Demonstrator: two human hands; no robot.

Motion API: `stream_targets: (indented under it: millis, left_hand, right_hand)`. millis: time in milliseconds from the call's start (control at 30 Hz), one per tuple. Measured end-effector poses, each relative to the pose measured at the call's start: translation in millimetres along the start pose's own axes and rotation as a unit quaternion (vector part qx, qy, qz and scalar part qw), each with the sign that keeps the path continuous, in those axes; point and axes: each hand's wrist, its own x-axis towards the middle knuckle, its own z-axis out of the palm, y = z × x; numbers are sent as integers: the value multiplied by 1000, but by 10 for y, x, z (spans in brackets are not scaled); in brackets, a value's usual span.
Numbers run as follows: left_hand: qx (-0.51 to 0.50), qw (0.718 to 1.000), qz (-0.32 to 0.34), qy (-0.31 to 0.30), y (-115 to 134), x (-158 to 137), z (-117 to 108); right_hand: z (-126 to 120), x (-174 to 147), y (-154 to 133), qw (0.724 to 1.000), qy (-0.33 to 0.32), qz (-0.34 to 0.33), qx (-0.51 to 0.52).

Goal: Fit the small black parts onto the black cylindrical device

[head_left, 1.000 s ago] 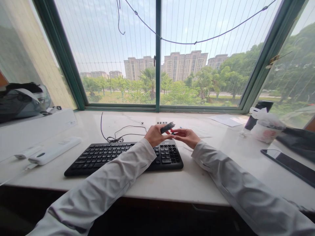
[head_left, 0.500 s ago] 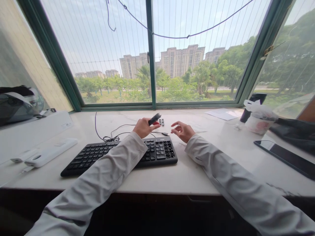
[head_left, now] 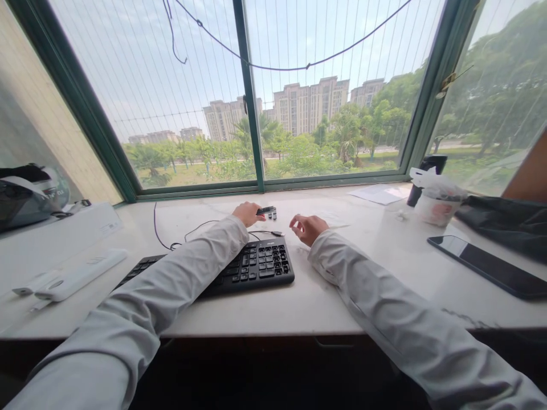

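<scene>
Black plastic keyboard (head_left: pixel 256 265), crossed by the left sleeve (head_left: pixel 183 273); dark gaps are seen among its number-pad keys (head_left: pixel 276 259), and a pale logo (head_left: pixel 272 244) is borne near its far edge, too small to be read. Dark slim tool (head_left: pixel 265 210), clamped in the left hand (head_left: pixel 247 214) beyond that edge, its end set just beside small loose keycaps (head_left: pixel 272 216). Right hand (head_left: pixel 308 229): fingers curled, thumb and fingertips parted, placed right of a cable plug (head_left: pixel 278 234).

No legible txt: logo (head_left: pixel 272 244) on kbd (head_left: pixel 252 269), label (head_left: pixel 111 228) on box (head_left: pixel 55 242) too blurry.
</scene>
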Motion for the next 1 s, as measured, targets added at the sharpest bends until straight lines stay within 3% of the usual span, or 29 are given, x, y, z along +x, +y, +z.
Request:
stream_targets:
  millis: [300, 667, 1000]
  left_hand:
    - [65, 998, 19, -17, 83, 327, 221]
    - [72, 997, 12, -30, 64, 400, 369]
    - [73, 997, 10, -24, 80, 422, 373]
  right_hand:
    - [27, 6, 2, 1000, -8, -4, -16]
    - [21, 7, -5, 1000, -11, 3, -18]
    - [11, 5, -5, 1000, -18, 2, -18]
